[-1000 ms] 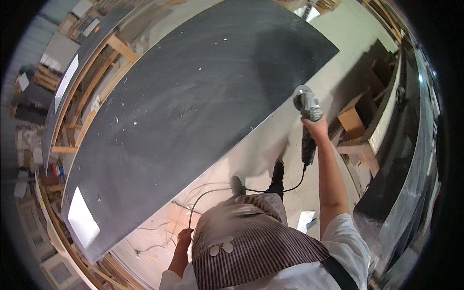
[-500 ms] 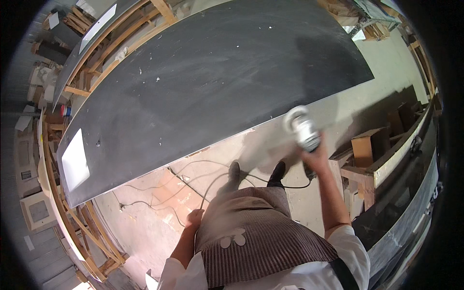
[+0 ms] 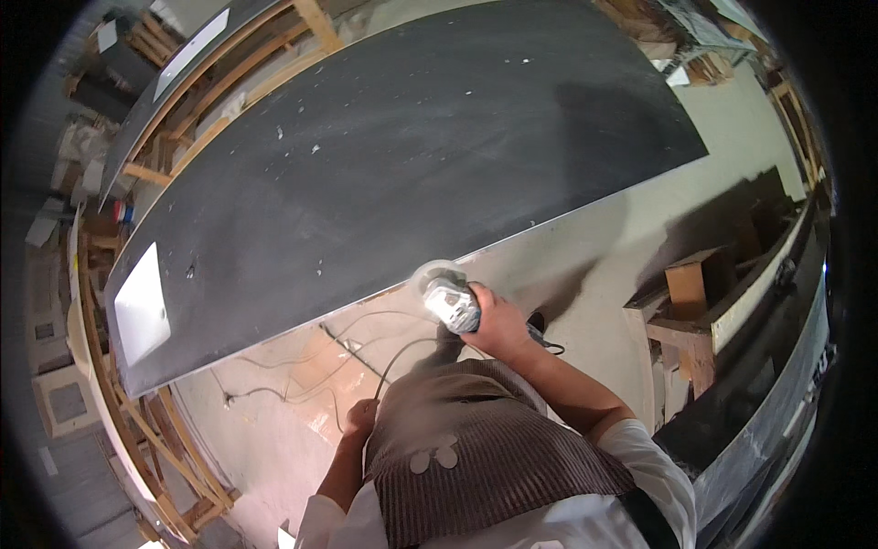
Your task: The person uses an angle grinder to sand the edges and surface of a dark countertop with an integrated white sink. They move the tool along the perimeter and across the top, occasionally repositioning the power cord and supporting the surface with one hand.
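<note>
A large dark panel [image 3: 412, 165] with a curved far side and pale specks lies in front of me. My right hand [image 3: 498, 322] is wrapped round the body of a pale handheld power sander [image 3: 450, 302]. Its round, blurred disc is at the panel's near edge; whether it touches cannot be told. Low beside my apron, my left hand [image 3: 361, 418] is closed round a dark power cable [image 3: 391, 368], which loops toward my legs.
Cables and a flat brown sheet [image 3: 334, 380] lie on the floor by my feet. Wooden frames [image 3: 174, 448] stand at the left. To the right are a cardboard box [image 3: 688, 288] and another dark panel [image 3: 732, 398]. A bright patch [image 3: 144, 306] marks the panel's left end.
My right hand has brought the sander left and nearer to me along the panel's near edge. My left hand stays low with the cable.
</note>
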Tool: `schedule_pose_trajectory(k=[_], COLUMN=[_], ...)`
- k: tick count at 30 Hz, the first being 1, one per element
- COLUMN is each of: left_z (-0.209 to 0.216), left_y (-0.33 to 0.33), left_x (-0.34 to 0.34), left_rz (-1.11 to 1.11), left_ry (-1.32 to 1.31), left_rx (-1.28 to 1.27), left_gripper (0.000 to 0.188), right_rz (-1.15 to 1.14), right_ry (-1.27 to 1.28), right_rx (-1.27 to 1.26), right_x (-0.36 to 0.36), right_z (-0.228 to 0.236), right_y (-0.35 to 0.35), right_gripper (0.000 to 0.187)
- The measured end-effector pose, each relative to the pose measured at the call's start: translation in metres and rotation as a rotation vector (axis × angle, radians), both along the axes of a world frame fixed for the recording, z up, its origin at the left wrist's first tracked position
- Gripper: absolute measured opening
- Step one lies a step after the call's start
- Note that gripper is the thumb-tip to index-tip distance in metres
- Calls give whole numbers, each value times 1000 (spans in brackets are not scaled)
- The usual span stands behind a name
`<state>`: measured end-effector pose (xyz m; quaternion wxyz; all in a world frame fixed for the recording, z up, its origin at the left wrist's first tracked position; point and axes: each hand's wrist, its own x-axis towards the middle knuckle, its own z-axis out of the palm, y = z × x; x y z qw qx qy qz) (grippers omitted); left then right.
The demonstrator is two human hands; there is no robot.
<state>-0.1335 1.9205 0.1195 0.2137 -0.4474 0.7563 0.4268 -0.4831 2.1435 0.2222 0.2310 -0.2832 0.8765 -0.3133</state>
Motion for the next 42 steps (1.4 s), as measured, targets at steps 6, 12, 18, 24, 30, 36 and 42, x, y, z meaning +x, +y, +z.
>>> schedule_pose_trajectory(k=[6, 12, 18, 24, 30, 36, 42], left_z=[-14, -27, -17, -2, -3, 6, 19], left_y=[-13, -15, 1, 22, 37, 56, 75], left_x=[-2, -9, -34, -58, -77, -108, -131], left_rz=[4, -26, -55, 28, -58, -38, -86], left_ry=[-74, -132, -151, -217, -82, -111, -177], left_rx=[52, 30, -6, 17, -6, 49, 40], left_gripper=[38, 36, 34, 31, 30, 30, 27], right_rz=[-125, -372, -624, -775, -894, -990, -1021], right_ry=[-61, -87, -129, -81, -50, -58, -80], right_rx=[3, -120, -142, -202, -263, -260, -256], right_x=[-13, -48, -93, -141, -189, -236, -277], right_z=[4, 2, -5, -9, -15, -17, -11], right_y=[25, 78, 131, 180, 225, 269, 311], right_gripper=[88, 79, 81, 85, 85, 84, 82])
